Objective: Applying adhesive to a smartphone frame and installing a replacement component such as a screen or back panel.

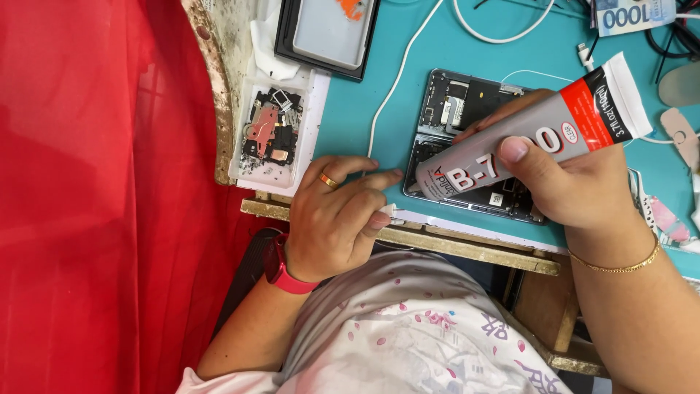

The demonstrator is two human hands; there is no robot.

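Head view: 1 camera looks down at 2 bare hands over a teal mat [364,109] at the near edge of a wooden bench [467,248].
Right hand [576,182]: clamped around a grey glue tube [525,135], thumb lying across the tube's upper face, fingers wrapped beneath it; a thin gold bracelet [616,266] circles the wrist.
Right arm pose: forearm rises from the lower right, wrist bent toward the middle of the mat.
Glue tube: tilted, its crimped white and red end up to the right, its narrow end down to the left, low over the phone.
Phone [456,109]: lies open on the mat, back off, boards and inner frame bare; the tube and right hand cover much of its lower half.
Tube tip: at the phone's lower left corner; whether it touches cannot be told.
Left hand [339,219]: rests at the mat's near edge just left of the phone, fingers loosely curled and pointing right, thumb and forefinger pinched on a small pale item [390,211] too small to name; a gold ring [328,180] on 1 finger, a red band [281,266] at the wrist.
Hands: apart, the tube's narrow end between them.
Parts tray [306,146]: clear plastic, left of the left hand, holding small dark and copper pieces.
Dark frame [324,33]: at the top, above the tray.
White cable [397,80]: runs across the mat beside the phone.
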